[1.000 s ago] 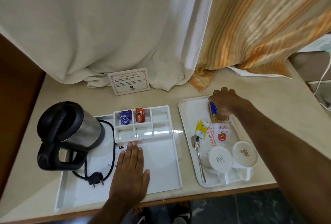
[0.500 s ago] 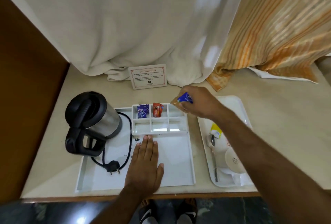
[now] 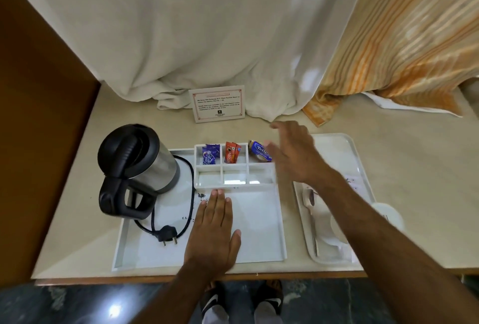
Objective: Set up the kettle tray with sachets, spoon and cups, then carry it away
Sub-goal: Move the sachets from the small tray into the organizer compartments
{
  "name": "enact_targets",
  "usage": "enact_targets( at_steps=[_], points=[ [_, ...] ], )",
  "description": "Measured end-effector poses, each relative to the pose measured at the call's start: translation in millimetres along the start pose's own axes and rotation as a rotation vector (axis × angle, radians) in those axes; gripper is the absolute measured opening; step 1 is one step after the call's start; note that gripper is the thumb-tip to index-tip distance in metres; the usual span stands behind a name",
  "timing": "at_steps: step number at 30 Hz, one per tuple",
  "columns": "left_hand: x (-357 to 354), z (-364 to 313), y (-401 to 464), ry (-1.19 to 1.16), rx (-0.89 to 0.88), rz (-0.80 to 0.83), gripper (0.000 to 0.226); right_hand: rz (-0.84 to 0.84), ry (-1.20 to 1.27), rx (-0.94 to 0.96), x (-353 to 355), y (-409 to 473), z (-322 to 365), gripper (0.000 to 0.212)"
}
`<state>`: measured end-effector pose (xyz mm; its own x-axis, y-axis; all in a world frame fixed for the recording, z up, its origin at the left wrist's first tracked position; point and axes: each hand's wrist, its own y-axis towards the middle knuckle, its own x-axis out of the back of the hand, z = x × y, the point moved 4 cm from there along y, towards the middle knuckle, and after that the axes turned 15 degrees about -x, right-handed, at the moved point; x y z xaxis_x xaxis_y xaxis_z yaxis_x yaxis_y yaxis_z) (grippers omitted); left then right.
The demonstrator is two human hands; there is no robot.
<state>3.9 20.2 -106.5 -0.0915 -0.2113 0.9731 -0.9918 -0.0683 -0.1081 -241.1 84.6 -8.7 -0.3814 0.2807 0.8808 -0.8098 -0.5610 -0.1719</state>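
Note:
The white kettle tray [image 3: 261, 240] lies on the counter with a steel-and-black kettle [image 3: 137, 165] on its left part. Its back compartments hold a purple sachet [image 3: 210, 154], a red sachet [image 3: 231, 155] and a blue tea sachet [image 3: 260, 154]. My left hand [image 3: 213, 227] rests flat on the tray floor. My right hand [image 3: 295, 152] hovers open just right of the blue sachet, holding nothing. A second white tray [image 3: 337, 147] on the right carries a spoon [image 3: 311, 215] and white cups [image 3: 386, 215], partly hidden by my right arm.
A printed card [image 3: 219, 103] stands behind the trays against a white curtain [image 3: 181, 38]. An orange striped curtain [image 3: 401, 51] hangs at the right. A brown wall panel [image 3: 39, 116] bounds the counter on the left. The kettle's cord and plug [image 3: 168, 237] lie on the tray.
My right hand carried the blue tea sachet from the right tray to the back right compartment and let it go. The left hand stayed flat on the kettle tray.

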Motion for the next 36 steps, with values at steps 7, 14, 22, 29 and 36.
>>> enact_targets(
  at_steps=[7,14,22,29,36],
  points=[
    [-2.8,1.7,-0.8,-0.004,-0.001,-0.004,0.076,0.329,-0.524,-0.348,9.9,-12.2,-84.8,0.060],
    [-2.2,1.8,-1.4,-0.013,0.002,-0.018,0.077,0.264,-0.196,-0.322,35.3,-12.1,-64.1,0.014],
    [1.2,-0.9,0.0,-0.030,-0.021,-0.046,0.075,0.183,0.115,0.136,-9.9,-24.6,101.1,0.013],
    [-2.1,0.6,-0.4,-0.023,-0.003,-0.022,0.076,0.179,-0.275,0.268,-71.7,-24.3,133.4,0.030],
    [-0.2,2.5,-3.4,-0.015,-0.023,-0.042,0.075,-0.250,0.168,0.064,24.5,-21.7,37.6,0.043]
  ],
)
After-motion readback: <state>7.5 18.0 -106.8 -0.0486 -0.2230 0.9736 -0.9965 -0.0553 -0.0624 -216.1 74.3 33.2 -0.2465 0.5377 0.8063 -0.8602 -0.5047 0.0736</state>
